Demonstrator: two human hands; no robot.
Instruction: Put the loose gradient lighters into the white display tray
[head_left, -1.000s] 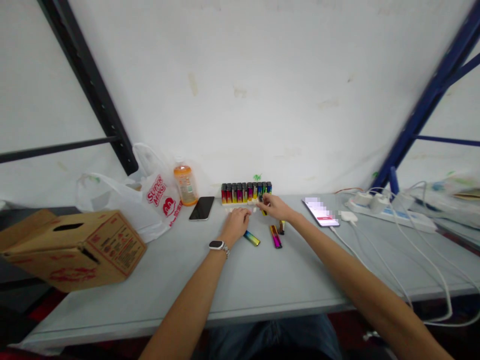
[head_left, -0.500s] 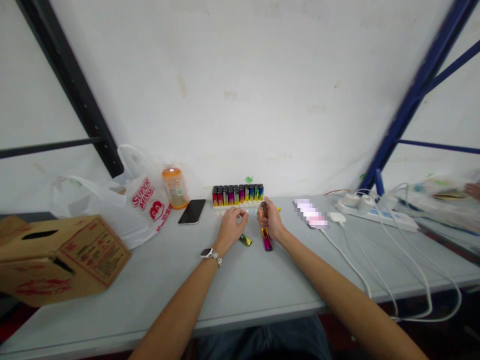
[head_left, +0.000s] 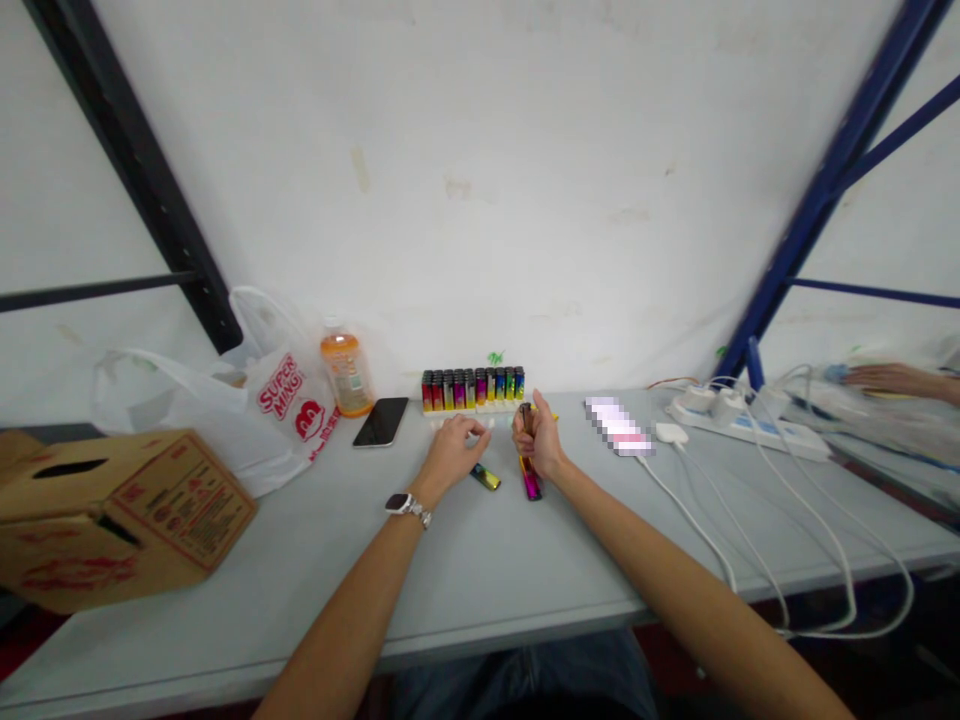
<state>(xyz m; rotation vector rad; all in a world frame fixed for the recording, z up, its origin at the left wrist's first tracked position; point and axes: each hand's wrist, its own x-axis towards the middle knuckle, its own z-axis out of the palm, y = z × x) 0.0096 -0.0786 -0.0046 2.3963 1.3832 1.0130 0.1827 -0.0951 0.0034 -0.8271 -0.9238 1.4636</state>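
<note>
My right hand (head_left: 541, 437) is wrapped round a lighter (head_left: 526, 414) whose dark top sticks out beside the raised thumb. Just below that fist a purple and yellow lighter (head_left: 532, 484) lies on the table. To its left is my left hand (head_left: 454, 447), with bent fingers and the thumb held apart, and nothing visible in its grasp. A yellow-green lighter (head_left: 487, 477) lies next to that hand, partly covered by it. Behind both hands, colourful lighters (head_left: 459, 388) stand upright in rows in a pale tray (head_left: 491, 407). Something yellow shows behind the right hand.
On the left are a cardboard box (head_left: 180, 510), a plastic bag (head_left: 255, 430), an orange drink bottle (head_left: 346, 375) and a dark phone (head_left: 381, 422). Rightward lie a pixelated phone (head_left: 619, 427), white cables and a power strip (head_left: 780, 430). Another person's hand (head_left: 892, 378) rests at far right.
My left hand has shifted slightly left and its thumb and fingers have parted. My right hand keeps hold of the lighter. The other person's hand has come further into view.
</note>
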